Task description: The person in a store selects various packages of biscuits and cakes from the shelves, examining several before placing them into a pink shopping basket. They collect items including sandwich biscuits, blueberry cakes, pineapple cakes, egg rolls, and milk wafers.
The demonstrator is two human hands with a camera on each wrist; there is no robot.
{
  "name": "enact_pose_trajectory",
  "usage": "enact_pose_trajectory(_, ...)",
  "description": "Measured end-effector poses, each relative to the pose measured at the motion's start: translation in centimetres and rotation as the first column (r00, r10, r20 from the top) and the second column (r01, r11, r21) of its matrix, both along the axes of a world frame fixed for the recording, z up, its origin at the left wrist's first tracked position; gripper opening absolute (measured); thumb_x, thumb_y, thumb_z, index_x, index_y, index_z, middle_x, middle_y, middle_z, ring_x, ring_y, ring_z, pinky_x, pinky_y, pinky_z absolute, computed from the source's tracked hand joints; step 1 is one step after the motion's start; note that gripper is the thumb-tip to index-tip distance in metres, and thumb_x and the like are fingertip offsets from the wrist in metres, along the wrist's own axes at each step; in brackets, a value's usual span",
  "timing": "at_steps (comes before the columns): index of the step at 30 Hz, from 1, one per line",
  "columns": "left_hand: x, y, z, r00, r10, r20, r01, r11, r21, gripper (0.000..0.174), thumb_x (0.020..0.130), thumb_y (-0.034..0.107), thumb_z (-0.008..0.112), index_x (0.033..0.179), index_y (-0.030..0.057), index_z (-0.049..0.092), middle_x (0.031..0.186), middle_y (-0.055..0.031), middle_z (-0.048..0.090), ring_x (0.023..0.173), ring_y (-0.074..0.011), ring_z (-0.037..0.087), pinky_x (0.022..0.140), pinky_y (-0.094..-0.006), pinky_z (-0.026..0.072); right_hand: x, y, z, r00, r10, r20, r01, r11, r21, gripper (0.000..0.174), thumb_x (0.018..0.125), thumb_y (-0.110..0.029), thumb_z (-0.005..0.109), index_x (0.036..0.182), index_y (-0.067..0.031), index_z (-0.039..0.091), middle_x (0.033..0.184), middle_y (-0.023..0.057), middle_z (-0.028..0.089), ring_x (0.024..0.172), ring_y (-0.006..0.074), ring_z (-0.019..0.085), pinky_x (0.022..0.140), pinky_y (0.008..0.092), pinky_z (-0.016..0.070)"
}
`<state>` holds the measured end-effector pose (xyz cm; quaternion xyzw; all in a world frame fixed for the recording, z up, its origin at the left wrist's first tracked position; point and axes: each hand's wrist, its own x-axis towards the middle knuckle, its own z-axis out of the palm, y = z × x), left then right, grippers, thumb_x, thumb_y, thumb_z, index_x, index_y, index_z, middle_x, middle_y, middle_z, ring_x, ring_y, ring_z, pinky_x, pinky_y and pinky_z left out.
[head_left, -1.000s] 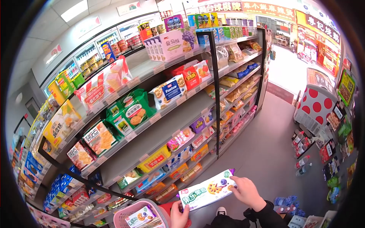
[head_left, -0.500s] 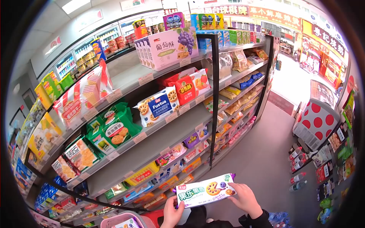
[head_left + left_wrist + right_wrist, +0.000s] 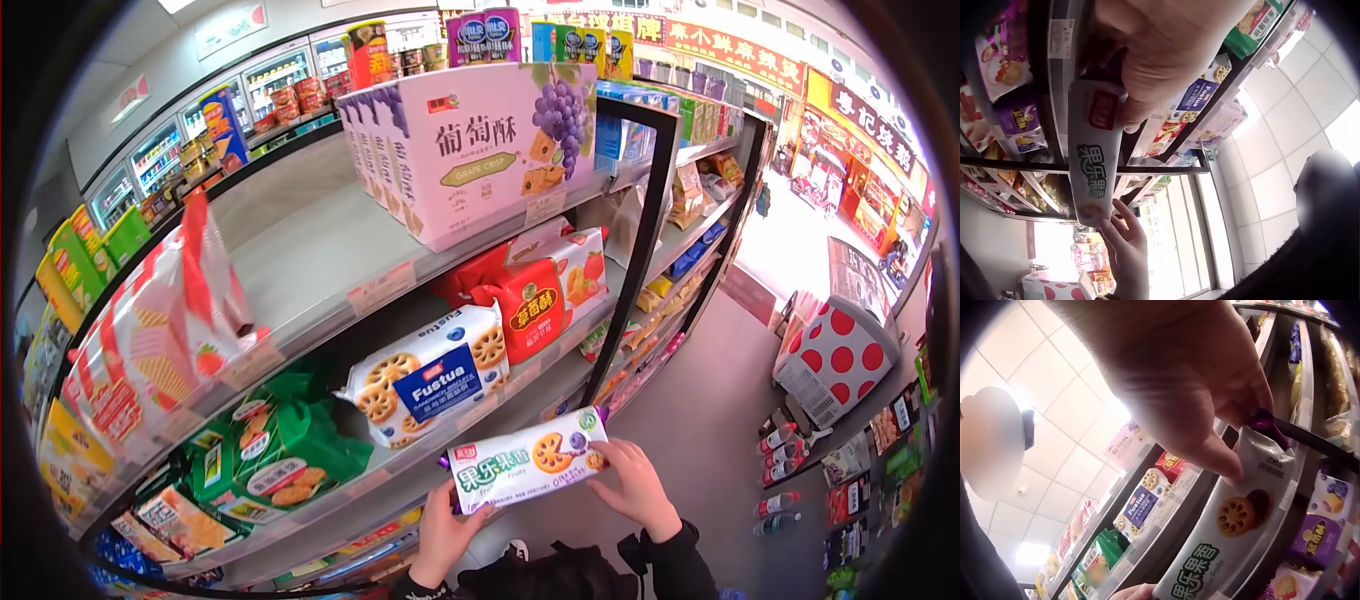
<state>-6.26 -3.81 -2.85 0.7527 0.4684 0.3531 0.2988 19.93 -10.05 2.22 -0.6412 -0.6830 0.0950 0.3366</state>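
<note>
Between my two hands is a long white packet of biscuits [image 3: 525, 462] with purple ends, its printed front facing up. My left hand [image 3: 447, 533] grips its left end, and in the left wrist view the thumb lies along the edge. The right end is pinched by my right hand [image 3: 636, 487], with the thumb on the printed face in the right wrist view. Just beyond the packet, on the shelf, lie a white and blue Fustua biscuit bag [image 3: 430, 378] and a red biscuit bag [image 3: 532, 310].
Pink grape crisp boxes [image 3: 470, 150] stand on the top shelf, with a wafer bag [image 3: 150, 330] to their left. Green biscuit bags [image 3: 270, 450] fill the shelf below. A black shelf post [image 3: 645, 240] rises right of the bags. A polka-dot freezer [image 3: 835, 355] and bottles [image 3: 778, 450] are at right.
My view has moved closer to the shelves. Both hands still hold the biscuit packet, now raised in front of the shelf edge. The pink basket has left the head view.
</note>
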Motion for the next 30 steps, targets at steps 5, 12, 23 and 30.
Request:
enact_pose_trajectory(5,2.6,4.2,0.7,0.989,0.140,0.042,-0.135,0.985,-0.103,0.053,0.067,0.023,0.071,0.108,-0.0008,0.048,0.094,-0.0184,0.056,0.085,-0.0320,0.055,0.071,-0.0369,0.0449,1.8,7.1,-1.0,1.000,0.018,-0.014,-0.017,0.998,0.063,0.043,0.071,-0.022,0.064,0.106,-0.0013,0.050,0.101,0.0174,0.053,0.095,0.0334,0.049,0.083,0.0378,0.0396)
enact_pose_trajectory(12,6.8,6.4,0.6,0.952,0.301,-0.047,-0.305,0.940,-0.156,0.050,0.072,0.034,0.064,0.105,-0.0008,0.051,0.101,-0.0237,0.055,0.093,-0.0401,0.051,0.078,-0.0423,0.0421,3.8,14.5,-3.4,0.999,-0.002,0.049,-0.003,0.995,0.099,0.045,0.072,-0.017,0.061,0.110,0.0019,0.045,0.107,0.0208,0.048,0.098,0.0370,0.046,0.086,0.0400,0.0371)
enact_pose_trajectory(23,9.0,9.1,-2.2,0.932,0.342,-0.121,-0.339,0.940,0.043,0.045,0.075,0.031,0.061,0.104,-0.0022,0.051,0.099,-0.0234,0.054,0.091,-0.0391,0.051,0.078,-0.0416,0.0416,5.5,17.8,-7.0,0.995,0.002,0.100,-0.003,1.000,0.012,0.042,0.075,-0.017,0.058,0.109,0.0021,0.043,0.111,0.0249,0.043,0.105,0.0417,0.040,0.086,0.0449,0.0376)
enact_pose_trajectory(30,9.6,10.9,-2.1,0.931,0.345,-0.120,-0.354,0.934,-0.056,0.038,0.077,0.027,0.060,0.104,0.0005,0.053,0.096,-0.0192,0.057,0.089,-0.0364,0.054,0.076,-0.0395,0.0422,5.7,20.2,-8.0,0.990,0.007,0.142,-0.026,0.991,0.134,0.038,0.075,-0.016,0.056,0.107,0.0022,0.045,0.111,0.0247,0.043,0.103,0.0417,0.041,0.088,0.0478,0.0343)
